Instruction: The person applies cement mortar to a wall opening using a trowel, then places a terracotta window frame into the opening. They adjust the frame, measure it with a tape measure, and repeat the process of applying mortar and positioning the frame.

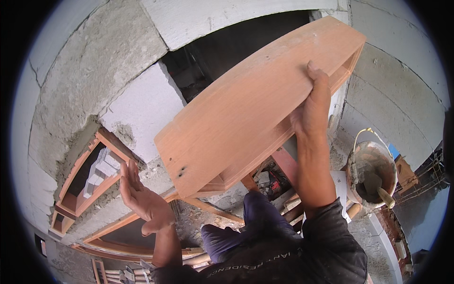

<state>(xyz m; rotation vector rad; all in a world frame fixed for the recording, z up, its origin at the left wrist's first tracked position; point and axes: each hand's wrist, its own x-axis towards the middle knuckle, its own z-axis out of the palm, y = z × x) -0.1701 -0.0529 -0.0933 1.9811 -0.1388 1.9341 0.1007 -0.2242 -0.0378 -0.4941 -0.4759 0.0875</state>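
Observation:
A reddish-brown wooden box frame (255,104) is held up tilted in front of me, its left end lower than its right. My right hand (312,104) grips its near long edge, the thumb on the broad flat face and the fingers underneath, mostly hidden. Apart from the frame, my left hand (145,203) is raised below and left of its lower end, open with fingers stretched and nothing in it. Behind the held frame is a dark opening (203,59) in the block wall.
A similar wooden frame (97,187) with light block pieces inside is set in the wall at left. At right stands a bucket (352,170) of grey mortar with a trowel (376,187) in it. Rubble (198,220) and timber lie around my legs.

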